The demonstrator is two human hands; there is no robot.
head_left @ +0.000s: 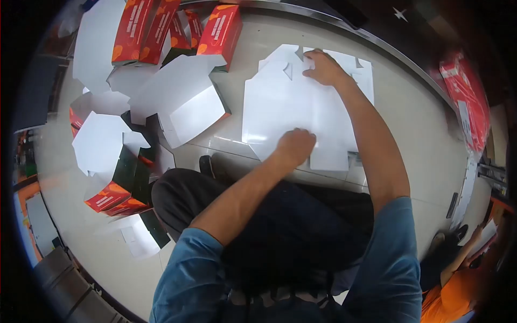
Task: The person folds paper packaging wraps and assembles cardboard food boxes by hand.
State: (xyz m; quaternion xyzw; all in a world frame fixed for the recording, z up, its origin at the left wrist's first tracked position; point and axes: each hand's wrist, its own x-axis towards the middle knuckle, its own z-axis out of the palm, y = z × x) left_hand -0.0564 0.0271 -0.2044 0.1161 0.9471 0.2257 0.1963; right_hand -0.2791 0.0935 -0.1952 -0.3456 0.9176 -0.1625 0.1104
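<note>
Glossy tiled floor (433, 145), flat white notched cardboard (280, 107), left hand (295, 146) curled on it, grip unclear, right hand (325, 69) loosely spread.

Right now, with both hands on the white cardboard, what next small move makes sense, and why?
Perhaps the right hand should lift the cardboard at its far edge to start a fold: this hand touches there, the left hand rests on the near part, and folded red boxes sit to the left.
</note>
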